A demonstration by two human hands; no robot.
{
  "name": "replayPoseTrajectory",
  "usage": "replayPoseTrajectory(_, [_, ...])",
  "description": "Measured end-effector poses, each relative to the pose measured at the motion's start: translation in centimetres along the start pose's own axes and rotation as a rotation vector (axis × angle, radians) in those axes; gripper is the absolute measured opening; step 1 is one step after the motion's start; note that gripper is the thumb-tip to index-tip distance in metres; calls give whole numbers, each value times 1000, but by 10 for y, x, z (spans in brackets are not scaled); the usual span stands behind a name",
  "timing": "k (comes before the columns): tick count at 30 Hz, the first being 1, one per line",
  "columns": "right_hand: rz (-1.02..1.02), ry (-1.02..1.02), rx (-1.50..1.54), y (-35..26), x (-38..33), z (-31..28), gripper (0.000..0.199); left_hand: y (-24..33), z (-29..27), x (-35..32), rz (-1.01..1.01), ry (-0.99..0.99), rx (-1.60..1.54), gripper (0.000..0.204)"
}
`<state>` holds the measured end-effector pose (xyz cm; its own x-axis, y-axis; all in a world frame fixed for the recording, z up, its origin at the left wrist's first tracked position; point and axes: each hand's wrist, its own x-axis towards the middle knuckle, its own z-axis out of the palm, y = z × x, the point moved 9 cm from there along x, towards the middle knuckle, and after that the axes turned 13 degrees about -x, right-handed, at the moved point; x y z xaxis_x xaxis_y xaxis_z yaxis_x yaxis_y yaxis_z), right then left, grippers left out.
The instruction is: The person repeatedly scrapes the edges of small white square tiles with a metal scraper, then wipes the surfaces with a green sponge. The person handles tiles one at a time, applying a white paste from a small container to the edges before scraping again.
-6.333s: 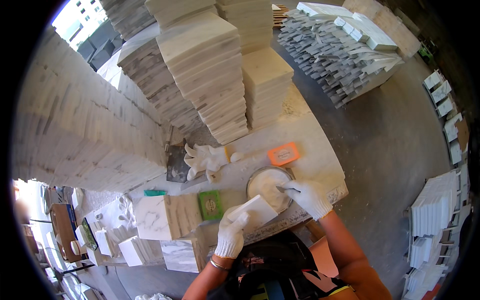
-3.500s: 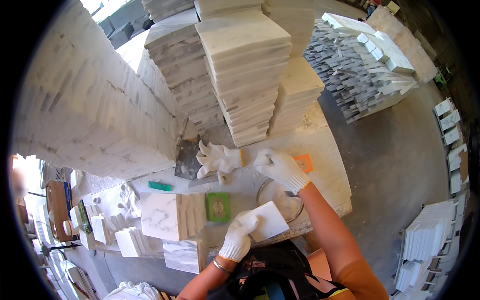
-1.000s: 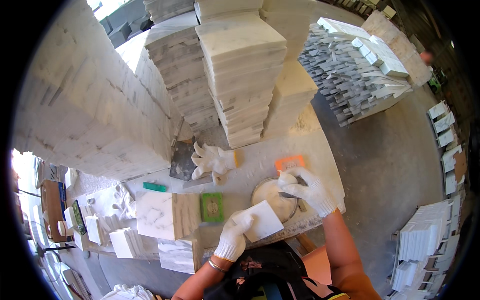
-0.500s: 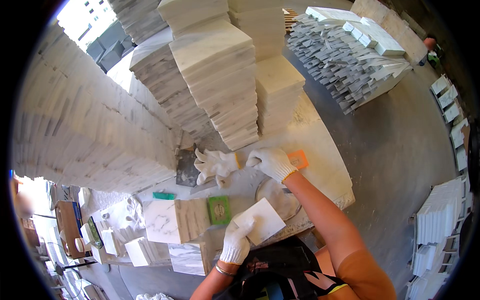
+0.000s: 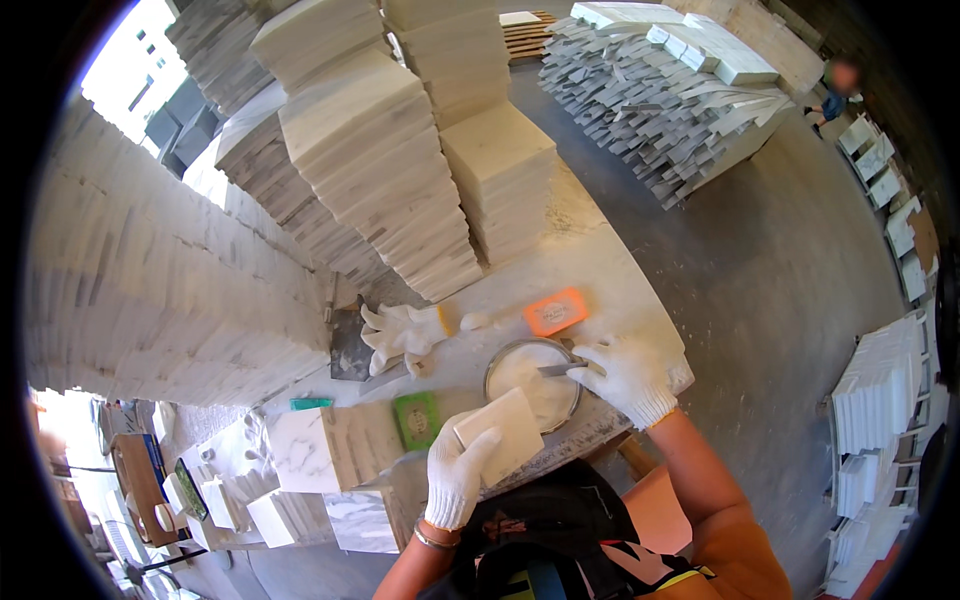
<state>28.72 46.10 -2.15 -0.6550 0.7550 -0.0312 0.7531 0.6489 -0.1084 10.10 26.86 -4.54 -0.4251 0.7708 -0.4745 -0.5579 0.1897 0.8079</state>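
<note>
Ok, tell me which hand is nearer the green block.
Left: the left hand is close beside the green block; the right hand is farther right, across the round bowl.

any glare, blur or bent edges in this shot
Head view: daylit opening at upper left is washed out; in the head view, the right edge of the table bows outward and black rims the frame; also in the head view, the far person has a blurred head, while the left hand and right hand look fairly sharp.

Head fisheye cam, downward POV
</note>
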Motion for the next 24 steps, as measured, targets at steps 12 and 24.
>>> replayPoseTrajectory(12, [106,-75,435,-5,-6,41,24,48,29,5,422,-65,881,36])
replayPoseTrajectory(24, [93,175,639,-18,-30,-13,16,38,32,17,416,-102,907,35])
